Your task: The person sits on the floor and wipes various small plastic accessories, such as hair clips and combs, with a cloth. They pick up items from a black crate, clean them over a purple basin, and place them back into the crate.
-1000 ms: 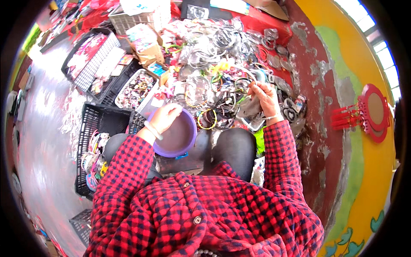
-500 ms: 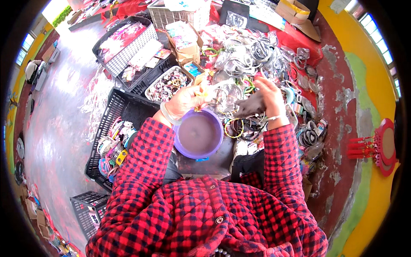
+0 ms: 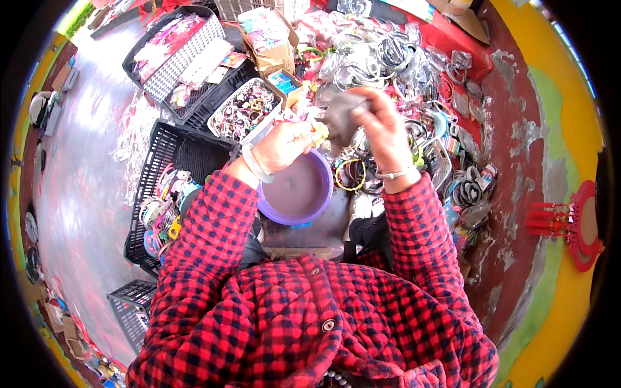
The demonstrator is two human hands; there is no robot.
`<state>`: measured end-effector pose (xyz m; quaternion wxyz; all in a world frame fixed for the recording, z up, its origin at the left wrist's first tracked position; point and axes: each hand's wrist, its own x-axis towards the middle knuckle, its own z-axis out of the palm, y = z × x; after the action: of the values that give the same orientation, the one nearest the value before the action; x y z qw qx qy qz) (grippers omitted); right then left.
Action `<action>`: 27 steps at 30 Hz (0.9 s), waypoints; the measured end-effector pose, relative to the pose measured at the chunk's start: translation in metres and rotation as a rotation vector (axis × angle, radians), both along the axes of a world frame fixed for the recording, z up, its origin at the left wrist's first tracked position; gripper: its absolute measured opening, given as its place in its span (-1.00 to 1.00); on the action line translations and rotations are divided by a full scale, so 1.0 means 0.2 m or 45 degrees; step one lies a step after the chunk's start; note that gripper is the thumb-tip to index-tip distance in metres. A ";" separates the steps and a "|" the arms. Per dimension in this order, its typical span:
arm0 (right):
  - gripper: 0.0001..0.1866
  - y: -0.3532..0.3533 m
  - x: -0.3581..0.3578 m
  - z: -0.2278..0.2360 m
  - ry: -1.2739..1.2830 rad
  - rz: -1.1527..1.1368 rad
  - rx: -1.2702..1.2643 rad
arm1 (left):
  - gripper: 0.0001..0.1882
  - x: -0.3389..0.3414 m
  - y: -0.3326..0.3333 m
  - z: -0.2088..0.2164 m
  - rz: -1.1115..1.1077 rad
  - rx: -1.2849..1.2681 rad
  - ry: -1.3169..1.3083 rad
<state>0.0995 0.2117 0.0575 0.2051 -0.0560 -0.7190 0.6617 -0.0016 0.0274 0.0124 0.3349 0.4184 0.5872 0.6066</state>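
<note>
My left hand [image 3: 284,145] is pinched around a small yellow object [image 3: 321,132], too small to name, above the far side of a purple basin [image 3: 327,187]. The basin holds cloudy greyish water [image 3: 294,191]. In the closed fingers of my right hand [image 3: 384,137] is a dark grey cloth [image 3: 343,116], which hangs close beside the yellow object. Whether the two touch I cannot tell. Past the hands lies a heap of hairbands, many in clear plastic bags [image 3: 394,55]. A yellow-green ring-shaped band [image 3: 350,174] lies just right of the basin.
A white basket [image 3: 223,123] of small hair ties stands left of the hands, beside a cardboard box [image 3: 268,58]. Black crates [image 3: 155,171] line the left, one holding colourful hairbands [image 3: 163,210]. More bagged bands [image 3: 472,187] lie at the right, near a red-and-yellow wall.
My right hand has swung left and away from me, bringing the grey cloth up beside the yellow object. My left hand keeps its pinch. The view has shifted slightly.
</note>
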 end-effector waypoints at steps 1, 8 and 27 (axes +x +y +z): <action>-0.63 -0.02 -0.01 -0.03 -0.112 0.088 0.263 | -0.80 0.00 0.00 -0.02 -0.001 -0.011 -0.008; -0.70 0.02 -0.01 -0.01 0.052 0.449 0.850 | -0.76 -0.01 -0.01 -0.02 -0.232 0.133 -0.241; -0.77 -0.06 0.05 0.06 -0.203 0.185 0.330 | -0.74 0.04 -0.08 0.17 -0.216 0.063 -0.319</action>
<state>0.1096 0.2000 0.0697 0.1046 -0.0291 -0.8145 0.5699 0.0056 0.0121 0.0461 0.4450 0.3957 0.4884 0.6378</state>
